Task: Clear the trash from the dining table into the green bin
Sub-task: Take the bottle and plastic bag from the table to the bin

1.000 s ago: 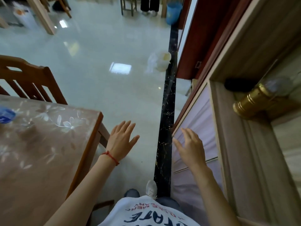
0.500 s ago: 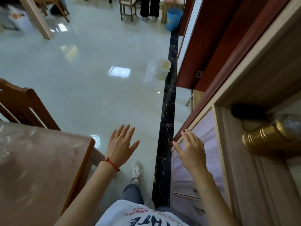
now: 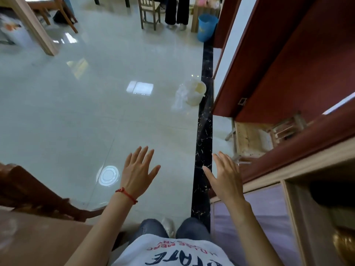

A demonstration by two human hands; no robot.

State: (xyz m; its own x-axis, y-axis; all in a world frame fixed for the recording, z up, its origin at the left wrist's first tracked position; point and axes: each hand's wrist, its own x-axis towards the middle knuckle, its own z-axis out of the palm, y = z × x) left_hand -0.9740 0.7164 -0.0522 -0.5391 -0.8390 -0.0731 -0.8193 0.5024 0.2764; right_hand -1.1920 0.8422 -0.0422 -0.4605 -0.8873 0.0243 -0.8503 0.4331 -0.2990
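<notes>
— Glossy pale tiles were seen under both hands; was anything held?

— Nothing was held. The left hand (image 3: 137, 170) was raised palm-down over the floor (image 3: 80, 112) with its fingers (image 3: 143, 153) spread and empty, a red string bracelet (image 3: 127, 194) tied at the wrist. The right hand (image 3: 223, 177) was likewise spread, its fingers (image 3: 221, 160) loose and apart, held over the black marble strip (image 3: 203, 131) beside the wooden cabinet (image 3: 269, 169).

— Where was the dining table placed relative to those fingers?

— Only a corner of the dining table (image 3: 38, 240) was seen, at the lower left, behind and below the left forearm, well apart from the fingertips. A wooden chair (image 3: 28, 191) was set against its far edge. No trash could be made out on the visible part of the tabletop.

— And the green bin?

— No green bin could be identified. A cream bucket (image 3: 195, 92) with a clear plastic bag was seen on the floor ahead of the fingers, next to the black strip, and a blue bucket (image 3: 207, 26) farther off, near a standing person's legs (image 3: 176, 10). Both were well beyond reach of either hand.
</notes>
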